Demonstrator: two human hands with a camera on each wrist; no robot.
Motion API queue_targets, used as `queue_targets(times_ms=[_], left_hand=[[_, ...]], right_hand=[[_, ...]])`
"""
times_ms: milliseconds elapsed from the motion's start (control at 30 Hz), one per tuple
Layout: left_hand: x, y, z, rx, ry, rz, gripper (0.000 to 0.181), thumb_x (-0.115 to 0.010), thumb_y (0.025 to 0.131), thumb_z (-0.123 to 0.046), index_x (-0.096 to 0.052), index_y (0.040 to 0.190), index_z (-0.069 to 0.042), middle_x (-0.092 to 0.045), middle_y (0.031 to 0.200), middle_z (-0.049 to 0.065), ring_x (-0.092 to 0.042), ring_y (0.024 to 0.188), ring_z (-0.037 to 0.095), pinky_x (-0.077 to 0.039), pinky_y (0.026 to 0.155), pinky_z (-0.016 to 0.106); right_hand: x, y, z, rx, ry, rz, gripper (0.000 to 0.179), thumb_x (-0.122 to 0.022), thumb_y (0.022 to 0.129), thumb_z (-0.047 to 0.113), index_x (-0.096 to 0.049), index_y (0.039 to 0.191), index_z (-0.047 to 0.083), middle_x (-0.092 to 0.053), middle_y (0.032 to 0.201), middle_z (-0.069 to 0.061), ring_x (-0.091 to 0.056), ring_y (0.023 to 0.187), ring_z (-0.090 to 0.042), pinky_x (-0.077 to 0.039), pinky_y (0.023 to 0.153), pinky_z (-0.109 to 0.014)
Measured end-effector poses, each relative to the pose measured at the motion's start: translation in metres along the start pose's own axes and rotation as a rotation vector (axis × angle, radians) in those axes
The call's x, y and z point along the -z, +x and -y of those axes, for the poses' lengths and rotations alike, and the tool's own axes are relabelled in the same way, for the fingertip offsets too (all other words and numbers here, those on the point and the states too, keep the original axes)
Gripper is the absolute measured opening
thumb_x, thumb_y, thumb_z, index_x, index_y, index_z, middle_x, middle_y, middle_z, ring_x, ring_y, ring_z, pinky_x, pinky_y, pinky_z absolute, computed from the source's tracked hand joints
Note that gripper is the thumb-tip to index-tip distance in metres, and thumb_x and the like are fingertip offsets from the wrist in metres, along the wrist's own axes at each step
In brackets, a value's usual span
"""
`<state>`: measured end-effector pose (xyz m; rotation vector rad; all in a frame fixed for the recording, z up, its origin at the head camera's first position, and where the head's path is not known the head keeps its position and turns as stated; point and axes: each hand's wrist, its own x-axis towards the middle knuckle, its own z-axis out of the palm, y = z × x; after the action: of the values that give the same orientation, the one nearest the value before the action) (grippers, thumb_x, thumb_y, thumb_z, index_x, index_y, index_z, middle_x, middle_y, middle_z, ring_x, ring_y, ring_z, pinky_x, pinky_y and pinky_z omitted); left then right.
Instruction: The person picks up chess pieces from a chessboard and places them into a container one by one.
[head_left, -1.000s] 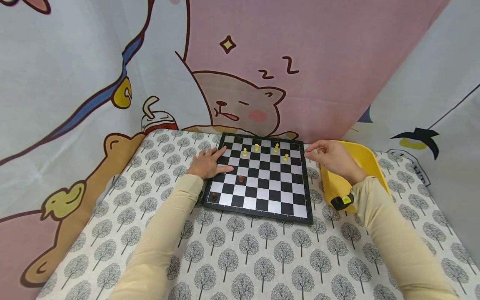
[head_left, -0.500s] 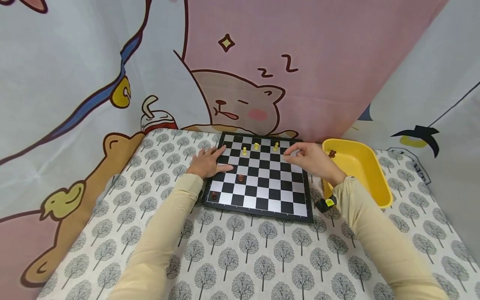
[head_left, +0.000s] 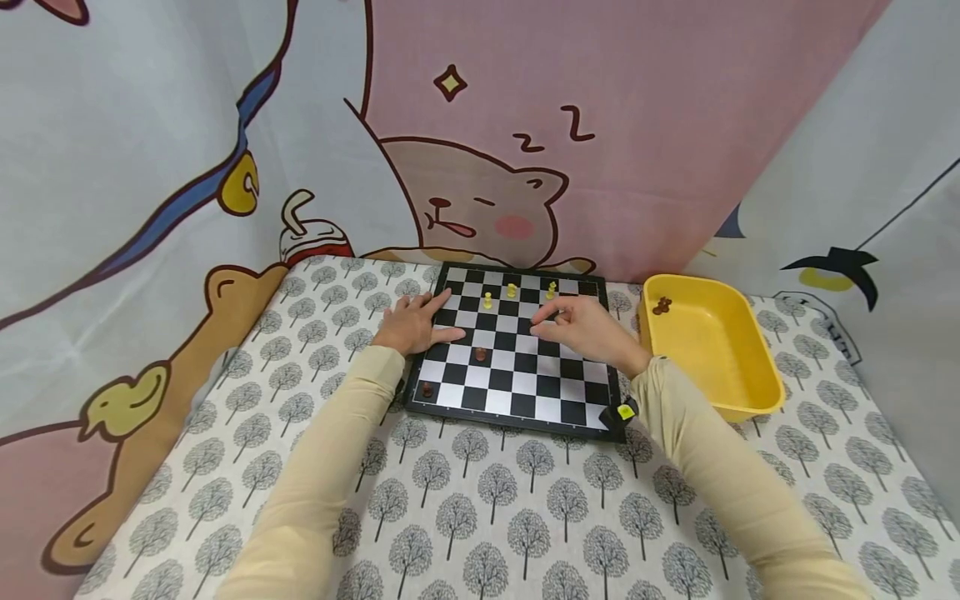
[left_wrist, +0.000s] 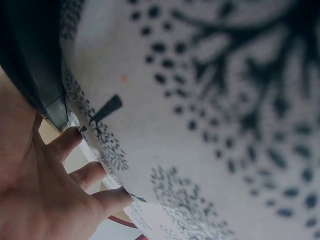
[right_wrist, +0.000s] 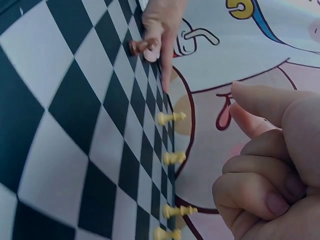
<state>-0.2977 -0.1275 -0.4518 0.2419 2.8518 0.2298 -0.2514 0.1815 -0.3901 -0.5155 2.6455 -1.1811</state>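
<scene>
A black-and-white chessboard (head_left: 517, 412) lies on the cloth. My left hand (head_left: 411, 325) rests at its left edge with fingers spread, thumb and index finger reaching over the border. Above the board's right half, my right hand (head_left: 588, 329) hovers with index finger and thumb extended close together and the other fingers curled; nothing shows between the tips. Two brown chess pieces (head_left: 481, 354) stand on the left side of the board. Toward the far side are several yellow chess pieces (head_left: 487, 301); the right wrist view also shows a yellow piece (right_wrist: 167, 233) that my right hand hides in the head view.
A yellow plastic bin (head_left: 708, 350) stands to the right of the board, with small brown pieces (head_left: 662, 306) in its far left corner. Tree-patterned cloth (head_left: 457, 517) covers the table. A cartoon-printed curtain (head_left: 637, 125) rises directly behind the board.
My right hand has moved left from beside the yellow bin to over the board, uncovering the bin and the brown pieces in it. The left hand stays in place.
</scene>
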Motion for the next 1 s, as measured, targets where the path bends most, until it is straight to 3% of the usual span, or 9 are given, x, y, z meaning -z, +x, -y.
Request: queue_targets(times_ms=[500,733,1000], left_hand=[[0.0,0.001,0.001,0.009,0.007,-0.004,0.093,-0.039,0.09,-0.085,-0.003,0.164,-0.043,-0.017,0.173,0.004,-0.016,0.158,0.044,-0.022,0.123,0.069],[0.0,0.003,0.001,0.008,0.01,-0.003,0.092,-0.039,0.09,-0.085,-0.003,0.164,-0.043,-0.017,0.173,0.004,-0.015,0.158,0.043,-0.022,0.123,0.069],[0.0,0.001,0.0,0.008,0.014,0.0,0.092,-0.039,0.09,-0.085,-0.003,0.164,-0.043,-0.017,0.173,0.005,-0.015,0.158,0.043,-0.023,0.122,0.07]], right_hand=[[-0.039,0.012,0.008,0.063,0.044,0.052,0.027,-0.074,0.094,0.026,-0.075,0.114,0.008,-0.037,0.055,0.006,-0.03,0.045,-0.009,-0.032,0.045,-0.024],[-0.055,0.011,0.009,0.042,0.063,0.042,0.023,-0.075,0.094,0.026,-0.075,0.111,0.011,-0.04,0.053,0.006,-0.031,0.044,-0.009,-0.032,0.046,-0.025],[-0.073,0.013,0.003,-0.01,0.142,0.029,0.034,-0.073,0.095,0.029,-0.07,0.123,0.009,-0.036,0.05,0.008,-0.029,0.041,-0.01,-0.029,0.041,-0.024]])
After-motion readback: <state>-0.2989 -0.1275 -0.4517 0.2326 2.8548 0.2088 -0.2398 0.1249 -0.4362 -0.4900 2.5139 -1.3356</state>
